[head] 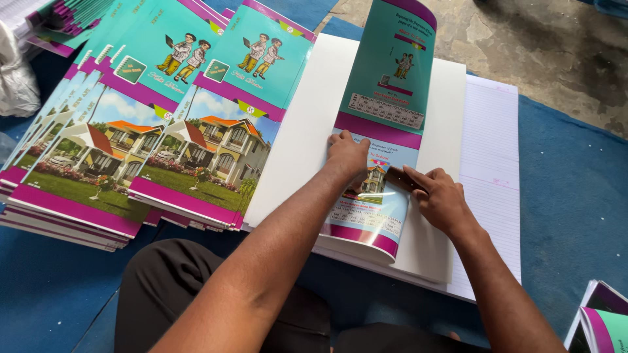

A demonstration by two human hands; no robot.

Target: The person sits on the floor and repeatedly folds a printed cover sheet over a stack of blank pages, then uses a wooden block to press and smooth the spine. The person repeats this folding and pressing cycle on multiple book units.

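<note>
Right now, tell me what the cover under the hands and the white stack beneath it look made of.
Cover: glossy coated paper or thin card, judging by its sheen and easy curl.
White stack: matte plain paper sheets, with faint ruled lines on the sheet at the right.
Blue floor covering: probably fabric; dull, finely textured.

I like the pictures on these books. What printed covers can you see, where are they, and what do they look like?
Cover sheet: middle, under both hands, folded and curling up; teal with magenta bands, small cartoon figures, a house picture.
Left hand: flat on its fold.
Right hand: presses a small dark tool there.
Cover stacks: left, overlapping; teal tops with two cartoon children, house and lawn below, magenta edges.
Another cover: bottom right corner, teal and magenta.
</note>
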